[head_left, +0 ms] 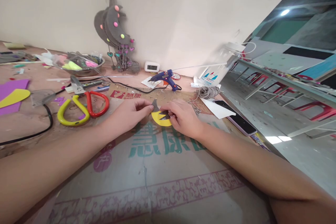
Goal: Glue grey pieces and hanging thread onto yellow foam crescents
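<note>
Over the printed cardboard sheet (162, 168), my left hand (130, 113) pinches the edge of a grey pointed cutout (155, 105) between thumb and fingertips. My right hand (183, 117) is closed at the other side of the same work, its fingers on a yellow cutout (160, 120) with dark grey pointed shapes lying over it. The yellow piece has a rounded lower edge. Whether the grey and yellow parts are joined I cannot tell, since my right fingers cover part of them.
A blue glue gun (166, 78) rests behind my hands, near a small clock (152, 67). Scissors (75, 113) with yellow and red handles lie left. A bowl (78, 70) of scraps and a grey moon ornament (115, 28) stand behind. Twine (208, 92) and a phone (237, 118) are right.
</note>
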### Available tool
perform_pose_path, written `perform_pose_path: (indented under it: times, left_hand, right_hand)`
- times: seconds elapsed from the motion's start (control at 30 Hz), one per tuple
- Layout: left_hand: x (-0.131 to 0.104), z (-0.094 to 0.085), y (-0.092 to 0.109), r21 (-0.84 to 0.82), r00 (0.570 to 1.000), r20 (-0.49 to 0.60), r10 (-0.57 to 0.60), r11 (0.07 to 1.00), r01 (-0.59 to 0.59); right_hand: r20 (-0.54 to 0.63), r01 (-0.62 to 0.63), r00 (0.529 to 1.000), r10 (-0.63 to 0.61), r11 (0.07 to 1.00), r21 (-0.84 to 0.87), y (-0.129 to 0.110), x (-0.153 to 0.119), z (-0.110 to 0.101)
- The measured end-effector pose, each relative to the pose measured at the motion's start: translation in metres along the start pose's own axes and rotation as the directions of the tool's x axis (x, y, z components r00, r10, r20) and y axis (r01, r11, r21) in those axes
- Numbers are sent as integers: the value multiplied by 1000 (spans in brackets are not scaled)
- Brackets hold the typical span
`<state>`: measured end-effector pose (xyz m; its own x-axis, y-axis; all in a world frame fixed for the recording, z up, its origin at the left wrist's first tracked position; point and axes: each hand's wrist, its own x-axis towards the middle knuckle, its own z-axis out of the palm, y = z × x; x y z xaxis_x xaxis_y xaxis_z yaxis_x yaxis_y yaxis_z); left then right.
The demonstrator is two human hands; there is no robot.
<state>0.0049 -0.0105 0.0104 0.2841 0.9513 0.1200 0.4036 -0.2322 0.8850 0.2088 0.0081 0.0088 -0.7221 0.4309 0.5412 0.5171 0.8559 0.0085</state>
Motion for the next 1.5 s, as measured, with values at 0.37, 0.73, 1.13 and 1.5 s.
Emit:
perform_pose_path:
  times: [0.37,0.73,1.13,1.5]
  left_hand:
    - [1,0,1,-18,998,-57,12,1000,-13]
    - [-1,-1,2,-3,1000,-17,-2,1000,2]
    - [1,-1,0,40,1000,-30,-5,999,6]
    - [-1,-3,5,-19,997,-80,1,1000,-3]
  right_hand:
    - [1,-17,1000,17,1000,11,-1,0,-1]
    - [0,9,1000,-9,1000,-5,-2,2,-3]
    - [7,23,1000,-23,1000,13,0,1,-2]
    - [67,65,996,-66,998,15,-2,1,-2]
